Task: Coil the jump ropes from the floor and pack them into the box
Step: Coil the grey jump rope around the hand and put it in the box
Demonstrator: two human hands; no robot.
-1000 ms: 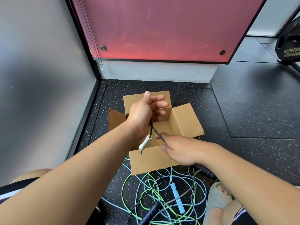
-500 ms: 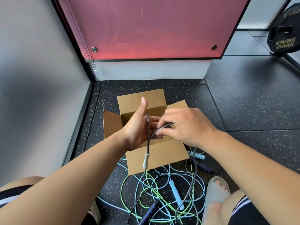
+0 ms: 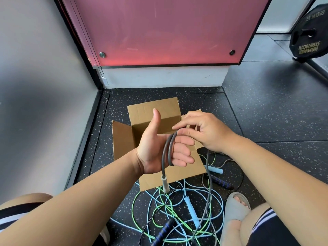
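Observation:
A grey jump rope (image 3: 166, 150) is looped twice around the fingers of my left hand (image 3: 159, 150), which is held palm up, thumb raised, over the open cardboard box (image 3: 152, 112). Its pale handle (image 3: 164, 184) dangles below the hand. My right hand (image 3: 204, 130) pinches the same rope at the top of the loops; the rest of the rope trails down to the floor. Green (image 3: 134, 217) and light blue (image 3: 190, 208) ropes and one with a black-and-blue handle (image 3: 164, 231) lie tangled on the floor in front of the box.
A grey wall is at the left and a pink panel behind the box. A black weight plate (image 3: 308, 32) stands at the far right. My sandalled foot (image 3: 234, 208) rests beside the rope tangle, with another black-and-blue handle (image 3: 221, 182) and a light blue handle (image 3: 215, 169) close by.
My right hand has carried the grey rope up and over my left fingers, adding a second loop. My left hand has opened flatter, thumb up.

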